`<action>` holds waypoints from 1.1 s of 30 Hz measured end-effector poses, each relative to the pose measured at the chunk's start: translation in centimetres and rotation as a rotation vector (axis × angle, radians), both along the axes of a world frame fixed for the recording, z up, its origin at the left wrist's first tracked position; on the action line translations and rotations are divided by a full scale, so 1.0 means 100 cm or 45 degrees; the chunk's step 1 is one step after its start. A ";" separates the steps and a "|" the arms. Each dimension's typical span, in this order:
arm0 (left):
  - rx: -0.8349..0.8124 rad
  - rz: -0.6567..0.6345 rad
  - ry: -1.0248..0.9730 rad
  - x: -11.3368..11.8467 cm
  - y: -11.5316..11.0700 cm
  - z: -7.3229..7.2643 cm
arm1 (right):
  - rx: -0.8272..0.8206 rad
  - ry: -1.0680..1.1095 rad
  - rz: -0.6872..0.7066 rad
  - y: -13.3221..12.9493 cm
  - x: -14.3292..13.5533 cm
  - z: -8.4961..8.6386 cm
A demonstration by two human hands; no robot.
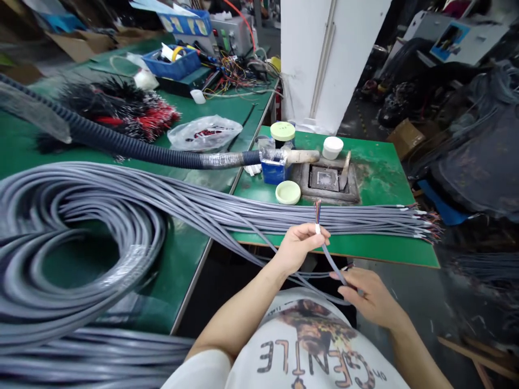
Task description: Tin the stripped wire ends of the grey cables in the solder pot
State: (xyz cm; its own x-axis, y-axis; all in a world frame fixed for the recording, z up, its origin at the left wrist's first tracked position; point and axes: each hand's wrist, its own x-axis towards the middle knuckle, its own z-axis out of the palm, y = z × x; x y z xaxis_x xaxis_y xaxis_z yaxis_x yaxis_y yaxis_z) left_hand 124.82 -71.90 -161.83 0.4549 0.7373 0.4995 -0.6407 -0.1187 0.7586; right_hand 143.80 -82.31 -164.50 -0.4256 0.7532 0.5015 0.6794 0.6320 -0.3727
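Observation:
My left hand pinches a grey cable just below its stripped end, where a white band sits and thin coloured wires point up. Lower on the same cable, my right hand closes its fingers round it near my shirt. Behind my hands a bundle of grey cables runs across the green table, its stripped ends at the right. The bundle comes from a large coil at the left. Beyond it a square metal pot is set into a dark plate, with a stick across its right side.
A ribbed hose reaches over the left table to a blue box. Round the pot stand a green-lidded jar, a white tub and a shallow dish. A plastic bag lies farther left.

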 end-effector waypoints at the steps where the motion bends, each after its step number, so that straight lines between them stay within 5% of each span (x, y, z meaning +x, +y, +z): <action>1: -0.004 -0.062 0.004 0.001 -0.002 -0.003 | -0.049 0.064 0.060 0.001 -0.002 0.002; 6: 0.010 -0.235 0.116 0.008 -0.009 -0.018 | -0.301 0.482 0.108 0.013 -0.027 0.009; 8: 0.088 -0.064 0.134 0.009 -0.011 -0.019 | -0.270 0.532 -0.020 0.018 -0.035 0.011; 12: 0.410 0.534 0.274 0.008 -0.019 -0.009 | -0.002 0.543 -0.226 0.026 -0.035 0.008; 14: 0.520 0.655 0.328 0.008 -0.022 -0.003 | 0.081 0.585 -0.215 0.031 -0.027 0.002; 17: 0.512 0.466 0.318 0.009 -0.022 0.005 | 0.012 0.744 -0.064 0.040 -0.013 -0.011; 22: 0.059 0.101 0.104 0.012 -0.013 0.012 | -0.311 1.094 0.158 0.049 -0.007 -0.022; 33: -0.116 0.177 -0.035 0.014 -0.011 0.022 | -0.338 1.077 0.140 0.056 -0.012 -0.026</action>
State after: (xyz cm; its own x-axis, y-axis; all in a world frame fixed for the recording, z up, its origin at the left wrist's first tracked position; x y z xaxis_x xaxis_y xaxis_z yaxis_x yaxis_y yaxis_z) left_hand 126.25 -72.97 -159.66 0.3323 0.8352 0.4383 -0.6435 -0.1391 0.7527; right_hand 142.62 -76.69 -167.13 -0.0690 0.8659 0.4955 0.0515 0.4991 -0.8650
